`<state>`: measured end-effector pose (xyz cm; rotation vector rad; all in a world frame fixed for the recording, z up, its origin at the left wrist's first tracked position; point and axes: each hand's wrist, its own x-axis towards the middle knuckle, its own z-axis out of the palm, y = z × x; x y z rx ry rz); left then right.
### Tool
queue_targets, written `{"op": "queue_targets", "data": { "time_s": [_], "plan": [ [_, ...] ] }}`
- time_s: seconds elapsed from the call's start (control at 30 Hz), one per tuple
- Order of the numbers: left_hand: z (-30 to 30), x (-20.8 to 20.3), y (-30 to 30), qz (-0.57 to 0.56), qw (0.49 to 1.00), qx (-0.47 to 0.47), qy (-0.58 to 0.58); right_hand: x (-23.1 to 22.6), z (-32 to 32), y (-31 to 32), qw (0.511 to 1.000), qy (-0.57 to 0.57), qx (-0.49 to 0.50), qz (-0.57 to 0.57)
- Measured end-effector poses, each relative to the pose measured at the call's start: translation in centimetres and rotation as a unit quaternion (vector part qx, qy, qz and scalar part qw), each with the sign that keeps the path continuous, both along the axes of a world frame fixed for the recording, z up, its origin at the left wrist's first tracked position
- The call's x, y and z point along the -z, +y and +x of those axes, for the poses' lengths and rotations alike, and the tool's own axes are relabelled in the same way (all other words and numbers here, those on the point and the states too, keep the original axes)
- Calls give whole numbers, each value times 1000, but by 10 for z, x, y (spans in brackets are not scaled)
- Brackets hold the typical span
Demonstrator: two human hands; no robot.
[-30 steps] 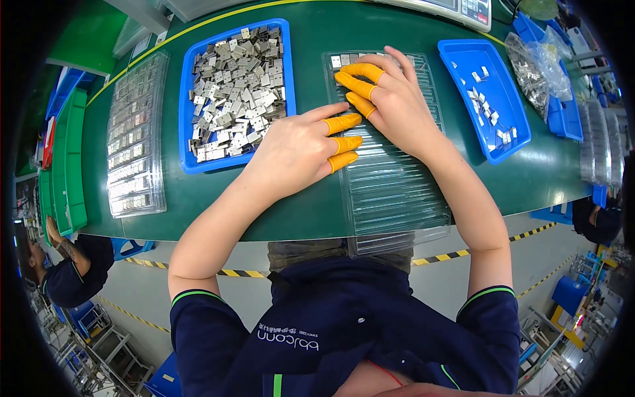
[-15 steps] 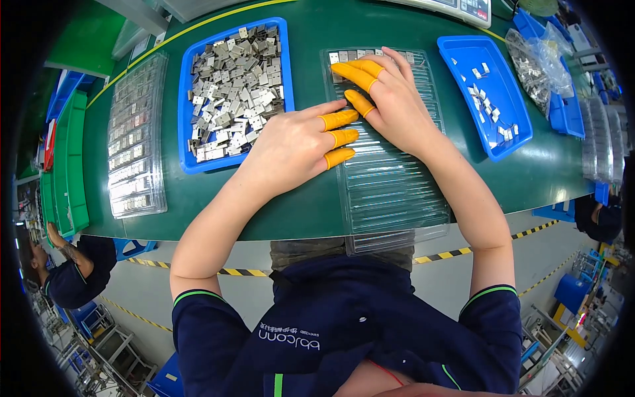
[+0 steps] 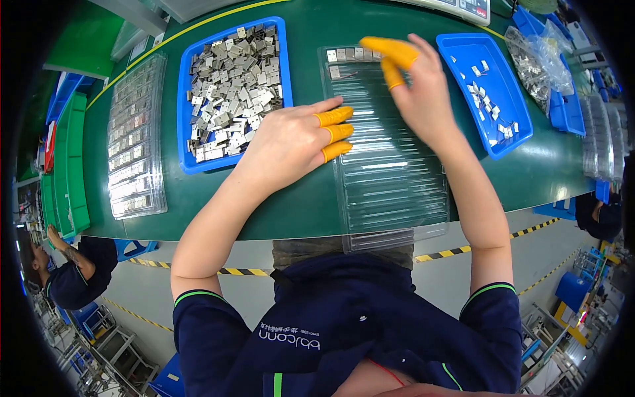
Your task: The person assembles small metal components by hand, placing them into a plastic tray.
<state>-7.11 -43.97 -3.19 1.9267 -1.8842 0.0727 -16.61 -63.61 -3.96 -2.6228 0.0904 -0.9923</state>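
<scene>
A clear ribbed plastic tray [image 3: 397, 192] lies before me, with small silver metal connectors [image 3: 350, 54] along its far row and one connector [image 3: 335, 71] at the left of the second row. My left hand [image 3: 294, 142] rests on the tray's left edge, its fingers bent in, several in yellow finger cots; whatever lies under them is hidden. Over the tray's far right part is my right hand [image 3: 420, 89], slightly blurred. Its yellow-capped forefinger stretches left above the far row, apart from the thumb, and nothing shows between them.
A blue bin [image 3: 286, 66] heaped with connectors stands left of the tray. Farther left lies a filled clear tray [image 3: 135, 139]. To the right is a blue tray [image 3: 456, 43] with a few white-and-metal pieces, beside bagged parts [image 3: 529, 73]. A co-worker [image 3: 76, 264] is at far left.
My right hand has drawn back to the right and away from the left hand, uncovering the connector in the second row. My left hand has shifted slightly left.
</scene>
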Motion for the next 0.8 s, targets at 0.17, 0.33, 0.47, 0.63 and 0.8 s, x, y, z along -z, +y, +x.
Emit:
{"op": "queue_targets", "data": {
  "time_s": [0.17,0.33,0.47,0.63,0.8],
  "plan": [
    [4,-1,-1,-4,1000,-23,-6,-16,-14,-48,970,87,223,47],
    [15,-7,-4,-106,993,-57,-1,10,-45,-114,922,225,315,4],
    [53,-17,16,-101,966,-232,47,-11,-53,-112,907,332,248,75],
    [70,-27,26,22,955,-241,173,-20,-71,-130,919,327,183,125],
    [76,-30,31,64,958,-176,217,-34,-73,-129,898,361,150,205]
  ]
}}
